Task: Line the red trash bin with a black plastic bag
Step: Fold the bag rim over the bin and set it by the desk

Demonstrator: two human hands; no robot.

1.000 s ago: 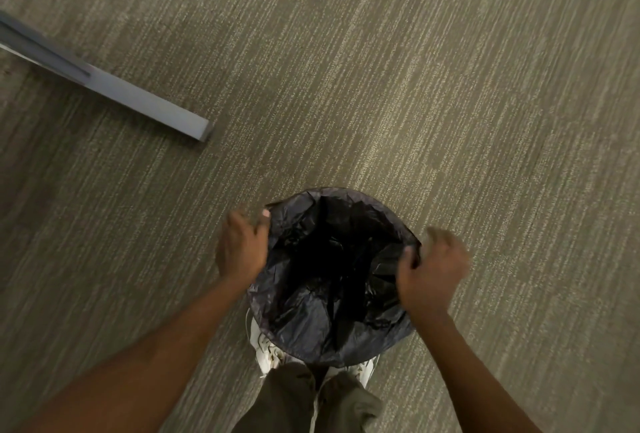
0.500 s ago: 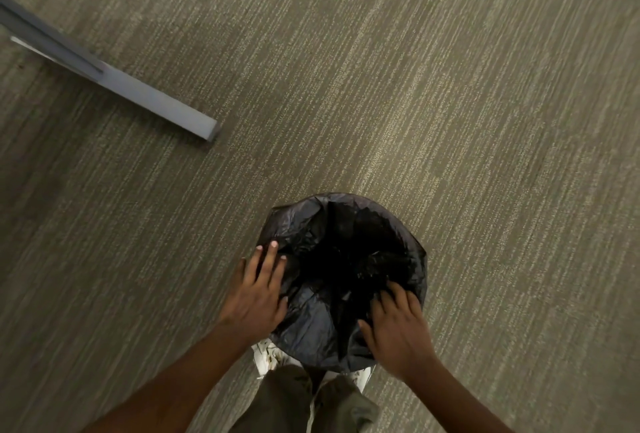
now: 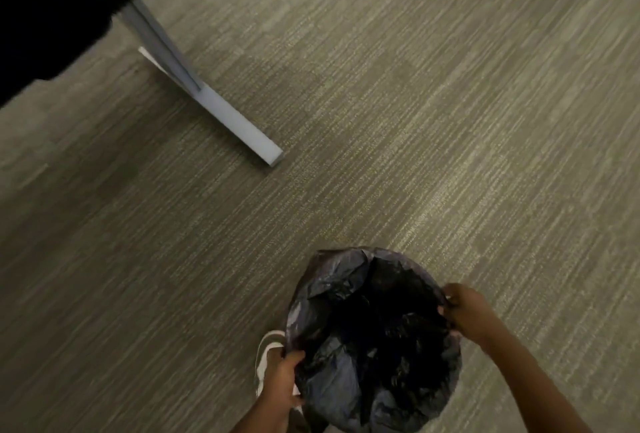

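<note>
My left hand (image 3: pixel 281 379) and right hand (image 3: pixel 465 311) pinched the crinkled black plastic bag (image 3: pixel 346 297) at opposite rims. The bag's mouth gaped between them; no red bin showed.

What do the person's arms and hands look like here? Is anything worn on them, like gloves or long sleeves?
Both are bare. The left hand and right hand wear no gloves, and no rings or watch can be made out. Both forearms show uncovered to the picture's bottom edge, with no sleeve in view. The picture is dim and slightly blurred, so small details may be missed.
</note>
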